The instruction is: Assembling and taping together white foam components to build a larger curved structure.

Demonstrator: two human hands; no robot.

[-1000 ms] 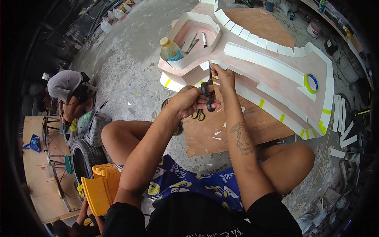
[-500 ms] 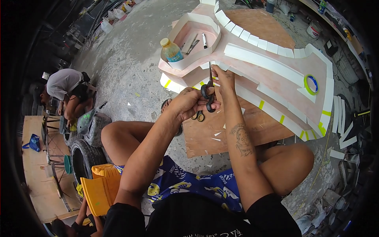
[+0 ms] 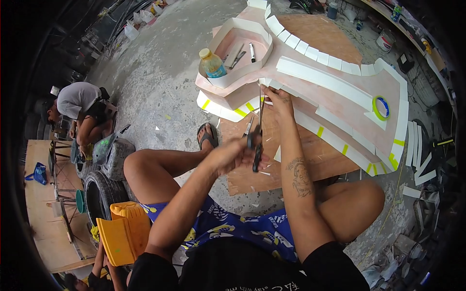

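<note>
Black-handled scissors (image 3: 257,157), blurred left fingers (image 3: 244,159) curled round them, right fingers (image 3: 273,93) pinching white strip (image 3: 262,81)

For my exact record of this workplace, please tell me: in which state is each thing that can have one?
Left hand: blurred, holding scissors
Black-handled scissors: held; blade opening unclear
Right hand: fingers bent at the panel edge; grip unclear
Bottle: capped, upright
Marker: lying down, apparently capped
Tape roll: lying flat
White edging: divided into tabs along the curve
</note>
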